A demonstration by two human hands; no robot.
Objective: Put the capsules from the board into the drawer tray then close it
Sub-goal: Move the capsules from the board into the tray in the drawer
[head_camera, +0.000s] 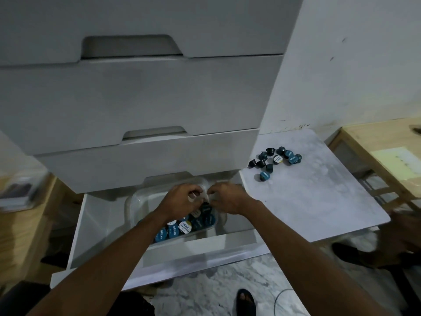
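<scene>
A pale marble-patterned floor (227, 290) is running under a tall white drawer cabinet (136, 94) that is standing against a white wall (364, 65), with light wooden furniture (382, 142) showing at the right edge. The cabinet's lowest white drawer (95, 224) is standing pulled out, and a clear plastic tray (139, 201) inside it is holding a heap of dark blue coffee capsules (175, 229). More small dark blue capsules (276, 159) are lying in a loose cluster on a white marbled board (319, 192) just right of the drawer. Both hands are meeting over the tray's far end: the left hand (182, 199) is curling its fingers, the right hand (227, 199) is pinching beside it. Whether either grip is holding a capsule cannot be told, since the fingers are hiding what lies between them and the picture is dim. A sandalled foot (245, 302) is cut off at the bottom edge.
</scene>
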